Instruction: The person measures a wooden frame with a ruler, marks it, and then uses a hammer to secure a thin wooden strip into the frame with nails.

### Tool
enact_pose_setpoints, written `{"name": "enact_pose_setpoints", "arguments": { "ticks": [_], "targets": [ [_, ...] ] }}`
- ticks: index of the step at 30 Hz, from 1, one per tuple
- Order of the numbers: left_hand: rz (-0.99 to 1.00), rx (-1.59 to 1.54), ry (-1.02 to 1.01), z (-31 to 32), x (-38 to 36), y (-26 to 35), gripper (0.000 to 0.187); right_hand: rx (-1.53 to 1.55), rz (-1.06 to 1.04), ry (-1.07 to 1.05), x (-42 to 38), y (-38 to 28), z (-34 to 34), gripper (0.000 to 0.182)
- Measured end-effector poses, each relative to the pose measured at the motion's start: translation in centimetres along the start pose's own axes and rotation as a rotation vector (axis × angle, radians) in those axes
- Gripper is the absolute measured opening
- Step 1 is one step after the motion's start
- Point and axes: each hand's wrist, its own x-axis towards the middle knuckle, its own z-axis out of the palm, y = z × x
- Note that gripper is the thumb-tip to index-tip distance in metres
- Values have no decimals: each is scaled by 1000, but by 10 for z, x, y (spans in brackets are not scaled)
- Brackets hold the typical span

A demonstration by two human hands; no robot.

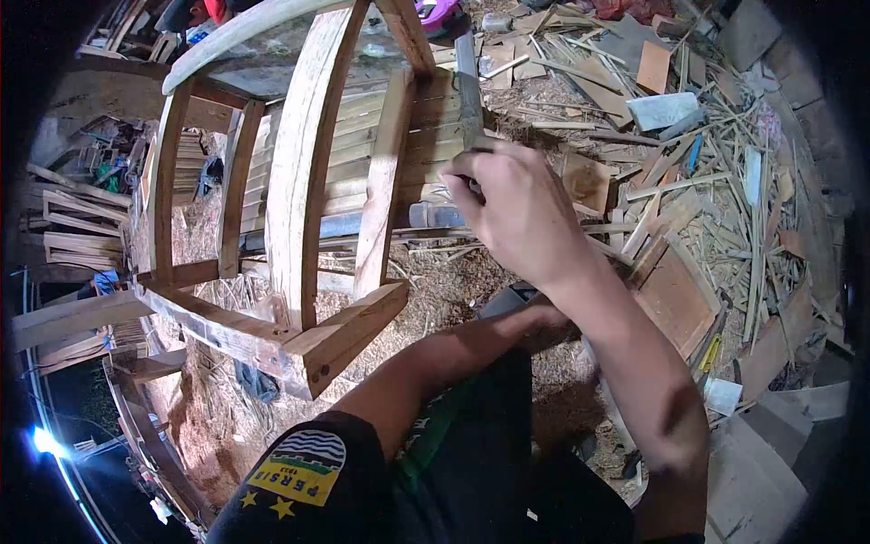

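My right hand [517, 204] is raised near the middle of the view, its fingers curled and the thumb close to the index finger. Whatever it may hold is too small or hidden to name. Just behind the fingertips stands the end of a grey-green wooden bar [469, 100]. My left hand [555, 317] is low under the right forearm, mostly hidden by it, so its fingers do not show. To the left stands a curved wooden frame [299, 172] with upright slats and a corner block [349, 335].
Stacked boards [353, 136] lie behind the frame. Wood shavings [444, 281] cover the ground. Offcuts and thin strips [734, 236] are heaped at the right, with a flat brown panel [675, 295] near my right forearm. A bright lamp [47, 442] shines at the lower left.
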Motion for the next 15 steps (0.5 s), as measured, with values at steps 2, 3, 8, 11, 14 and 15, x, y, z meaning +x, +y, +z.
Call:
{"name": "enact_pose_setpoints", "arguments": {
  "ticks": [2, 3, 8, 11, 14, 15],
  "targets": [
    [-7, -5, 2, 0, 1, -1, 44, -72, -29, -9, -2, 4, 1, 14],
    [-10, -7, -1, 0, 2, -3, 43, -77, -23, -11, -1, 1, -2, 14],
    [-42, -63, -17, 12, 9, -7, 43, 61, -97, 214, -7, 8, -41, 17],
    [-173, -13, -107, 2, 2, 28, 41, -112, 44, 262, -40, 60, -101, 20],
    [10, 146, 46, 10, 9, -24, 39, -258, 412, 307, -106, 126, -168, 24],
    [-57, 123, 25, 11, 10, -30, 39, -339, 469, 309, -138, 153, -184, 24]
  ]
}}
